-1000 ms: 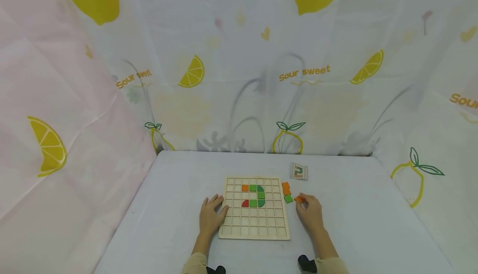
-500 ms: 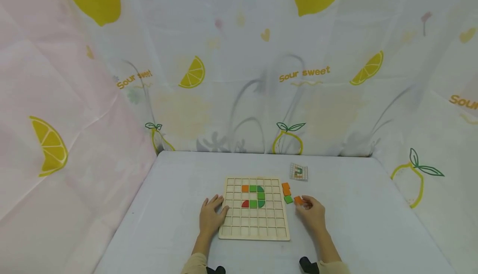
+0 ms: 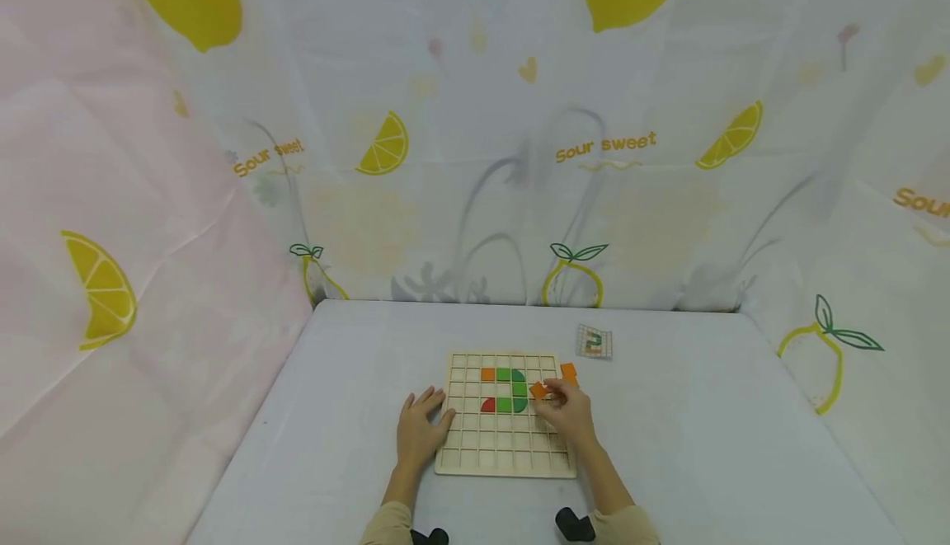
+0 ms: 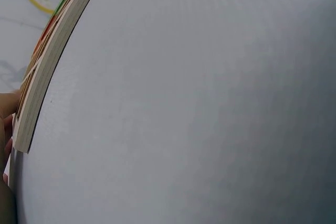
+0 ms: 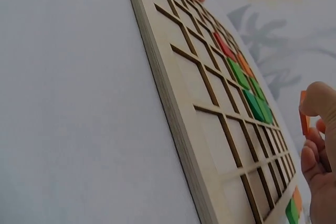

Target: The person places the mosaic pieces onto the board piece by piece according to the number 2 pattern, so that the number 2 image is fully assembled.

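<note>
My right hand [image 3: 570, 413] pinches an orange tile [image 3: 538, 390] between thumb and fingers. It hovers above the right part of a wooden grid board [image 3: 506, 464], just beside the green tiles. In the right wrist view the orange tile [image 5: 304, 113] shows edge-on at the fingertips. Set in the board are an orange square [image 3: 487, 374], a red rounded piece [image 3: 487, 405] and several green pieces [image 3: 519, 390], forming a hooked shape. My left hand [image 3: 421, 429] rests at the board's left edge with fingers extended, the thumb touching the rim. Only a sliver of it enters the left wrist view.
Loose orange tiles [image 3: 568, 370] lie right of the board. A green tile [image 5: 292, 211] beside them shows in the right wrist view. Farther back lies a small pattern card [image 3: 594, 342]. Lemon-printed cloth [image 3: 475, 215] hangs behind the white table.
The right hand has carried the orange tile leftward from the table to above the board, now covering the loose green tile in the head view. My left hand stays still.
</note>
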### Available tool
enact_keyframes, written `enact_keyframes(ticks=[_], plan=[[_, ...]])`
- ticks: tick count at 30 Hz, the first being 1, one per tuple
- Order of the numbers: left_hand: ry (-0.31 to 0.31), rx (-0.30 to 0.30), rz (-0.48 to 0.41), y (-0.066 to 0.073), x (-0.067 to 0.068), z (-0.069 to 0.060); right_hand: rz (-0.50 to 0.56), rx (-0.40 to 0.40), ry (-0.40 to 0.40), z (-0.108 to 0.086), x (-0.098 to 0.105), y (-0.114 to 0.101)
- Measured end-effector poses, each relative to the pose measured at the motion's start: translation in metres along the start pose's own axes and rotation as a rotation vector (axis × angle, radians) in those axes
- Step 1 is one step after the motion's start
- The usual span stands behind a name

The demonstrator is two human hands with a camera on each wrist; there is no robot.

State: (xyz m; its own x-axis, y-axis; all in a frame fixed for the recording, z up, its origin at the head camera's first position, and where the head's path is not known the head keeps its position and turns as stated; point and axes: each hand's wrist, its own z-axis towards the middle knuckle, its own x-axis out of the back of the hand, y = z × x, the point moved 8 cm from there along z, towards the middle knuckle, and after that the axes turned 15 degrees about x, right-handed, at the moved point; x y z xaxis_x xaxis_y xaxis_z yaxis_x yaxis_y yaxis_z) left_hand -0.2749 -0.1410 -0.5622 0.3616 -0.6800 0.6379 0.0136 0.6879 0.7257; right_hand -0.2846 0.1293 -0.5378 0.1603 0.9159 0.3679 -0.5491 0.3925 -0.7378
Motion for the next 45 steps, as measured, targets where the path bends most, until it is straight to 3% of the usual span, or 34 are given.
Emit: enact_keyframes(ticks=[11,21,26,31,35,41,45], plan=[[-0.004,0.009,0.005,0.001,0.001,0.0,-0.036,0.296,-0.079,0.002,-0.054,-0.032],[-0.008,0.011,0.025,0.002,0.001,0.0,-0.144,0.201,-0.332,-0.003,-0.092,-0.033],[-0.002,0.004,0.024,0.003,0.002,0.0,-0.168,0.173,-0.362,-0.004,-0.096,-0.034],[0.0,0.002,0.023,0.003,0.002,0.0,-0.144,0.187,-0.292,-0.003,-0.085,-0.035],[-0.003,0.012,0.014,0.003,0.002,0.001,-0.15,0.187,-0.21,0.0,-0.064,-0.03],[-0.013,0.018,0.019,0.003,0.0,0.0,-0.156,0.072,-0.111,-0.001,-0.016,-0.008],[-0.012,0.018,0.02,0.002,0.0,-0.001,-0.235,0.015,-0.045,-0.005,0.017,0.01]])
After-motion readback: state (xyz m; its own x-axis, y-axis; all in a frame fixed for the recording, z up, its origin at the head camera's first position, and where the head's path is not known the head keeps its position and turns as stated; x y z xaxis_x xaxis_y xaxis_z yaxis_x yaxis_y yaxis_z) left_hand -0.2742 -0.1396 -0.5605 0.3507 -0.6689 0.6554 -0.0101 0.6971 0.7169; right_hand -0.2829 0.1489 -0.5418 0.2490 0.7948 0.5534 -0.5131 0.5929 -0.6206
